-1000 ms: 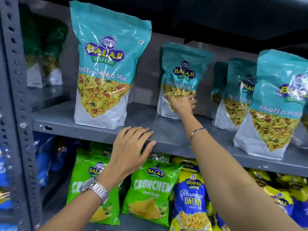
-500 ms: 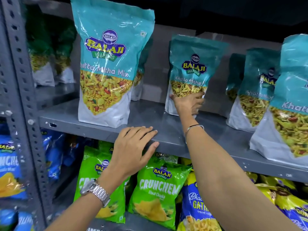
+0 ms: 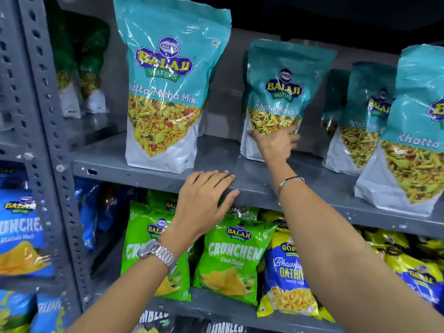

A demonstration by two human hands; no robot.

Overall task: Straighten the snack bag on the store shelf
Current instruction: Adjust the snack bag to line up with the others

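A teal Balaji Khatta Mitha Mix snack bag (image 3: pixel 283 92) stands towards the back of the grey metal shelf (image 3: pixel 153 169), leaning slightly. My right hand (image 3: pixel 276 143) is wrapped around its lower front, fingers spread over the white bottom part and gripping it. My left hand (image 3: pixel 206 200) lies flat on the shelf's front edge with the fingers apart, holding nothing. A larger bag of the same mix (image 3: pixel 168 92) stands upright near the front, left of the gripped bag.
More teal mix bags (image 3: pixel 408 131) stand at the right of the shelf. Green bags (image 3: pixel 79 68) sit far left behind the perforated upright (image 3: pixel 48 116). Below hang green Crunchem bags (image 3: pixel 233 258), blue Gopal Gathiya bags (image 3: pixel 286 272) and blue Crunchem bags (image 3: pixel 19 236).
My right hand has kept hold of the teal bag, which now stands a little more upright and further forward. My left hand has stayed on the shelf edge. The view moved closer.
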